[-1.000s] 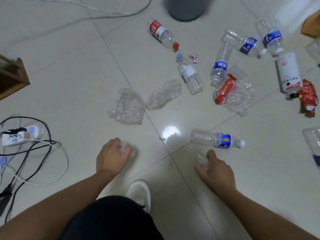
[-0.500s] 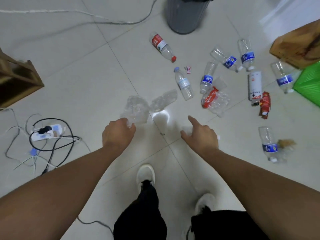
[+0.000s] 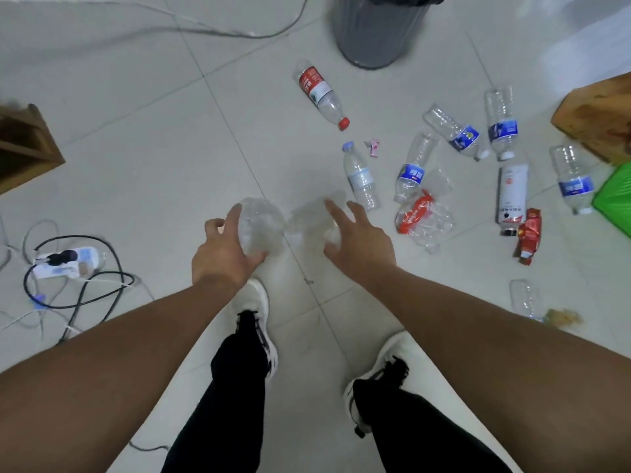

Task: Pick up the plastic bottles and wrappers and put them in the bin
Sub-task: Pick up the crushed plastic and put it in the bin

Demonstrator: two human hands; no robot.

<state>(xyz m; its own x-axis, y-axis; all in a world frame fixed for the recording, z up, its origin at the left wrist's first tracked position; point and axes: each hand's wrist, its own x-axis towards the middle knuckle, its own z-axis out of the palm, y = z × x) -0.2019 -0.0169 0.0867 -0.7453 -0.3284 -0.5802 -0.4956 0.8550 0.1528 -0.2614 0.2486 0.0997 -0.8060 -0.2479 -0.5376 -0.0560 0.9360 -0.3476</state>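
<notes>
My left hand curls its fingers and thumb around a crumpled clear wrapper on the floor. My right hand spreads its fingers over a second, blurred clear wrapper while its thumb pinches a small clear scrap. The grey bin stands at the top. Between it and my hands lie a red-label bottle, a small clear bottle, several blue-label bottles, a white-label bottle, a clear-and-red wrapper, a red wrapper and a tiny pink wrapper.
A power strip with tangled cables lies left. Wooden furniture stands at the left edge, a wooden box and green bag at the right. Another bottle lies lower right. My shoes are below my hands.
The view has risen and the bin has come into sight. Both hands moved forward from the bare tiles to the two clear wrappers, and their fingers spread out from fists.
</notes>
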